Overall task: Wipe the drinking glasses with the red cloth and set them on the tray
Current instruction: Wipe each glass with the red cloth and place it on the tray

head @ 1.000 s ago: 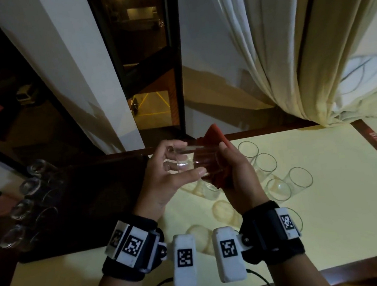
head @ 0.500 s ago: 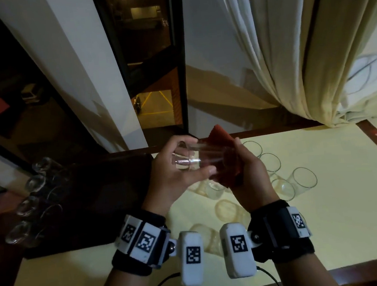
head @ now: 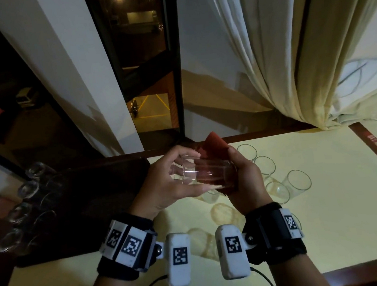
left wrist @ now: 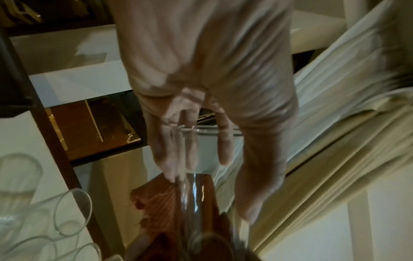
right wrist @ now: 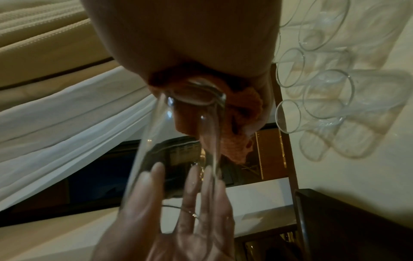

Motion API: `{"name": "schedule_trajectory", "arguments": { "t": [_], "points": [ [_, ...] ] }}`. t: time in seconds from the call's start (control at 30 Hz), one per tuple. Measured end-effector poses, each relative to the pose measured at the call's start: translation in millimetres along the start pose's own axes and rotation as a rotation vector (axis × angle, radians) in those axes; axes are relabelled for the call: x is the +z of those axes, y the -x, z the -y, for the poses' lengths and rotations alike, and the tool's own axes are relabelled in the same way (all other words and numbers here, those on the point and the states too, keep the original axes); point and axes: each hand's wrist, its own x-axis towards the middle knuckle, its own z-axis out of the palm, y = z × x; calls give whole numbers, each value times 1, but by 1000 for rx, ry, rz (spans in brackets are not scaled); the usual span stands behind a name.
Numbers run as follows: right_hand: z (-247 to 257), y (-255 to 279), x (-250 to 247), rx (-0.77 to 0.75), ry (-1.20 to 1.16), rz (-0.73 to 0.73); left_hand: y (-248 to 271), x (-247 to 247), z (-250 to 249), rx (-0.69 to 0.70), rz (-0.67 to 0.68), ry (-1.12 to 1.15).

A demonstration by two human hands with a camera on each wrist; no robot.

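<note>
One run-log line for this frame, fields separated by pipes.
phase: wiping | left hand: holds glass | right hand: presses red cloth on glass | tray: holds glasses

The right hand (right wrist: 190, 40) fills the top of the frame, its palm cupped over the red cloth (right wrist: 241, 113), which wraps the base of a clear glass (right wrist: 178, 141). The glass lies slanted down toward the left hand (right wrist: 178, 220), whose fingers (right wrist: 154, 178) spread around its open end. Beyond, near the bench's (right wrist: 357, 167) dark edge, several empty glasses (right wrist: 328, 93) stand close together. Pale curtains (right wrist: 67, 109) hang at the left.
</note>
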Motion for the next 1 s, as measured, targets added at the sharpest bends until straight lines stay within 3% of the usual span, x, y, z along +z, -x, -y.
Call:
{"name": "schedule_trajectory", "arguments": {
  "t": [0.17,0.33,0.47,0.63,0.77,0.9,1.0],
  "points": [
    [2,-1,-7,4,13,86,-2,3,-1,34,-124,5],
    [4,4,-8,1,9,80,0,-1,0,34,71,13],
    [5,0,-11,-49,48,114,2,6,9,48,-134,155],
    [7,3,-4,-78,71,92,4,1,7,38,-11,171],
    [5,2,-3,-74,99,116,1,0,9,47,-116,106],
    [8,6,-2,-84,72,119,2,-10,3,47,85,-14],
    [9,5,1,-103,122,117,2,-1,6,56,-55,-9]
  ]
}}
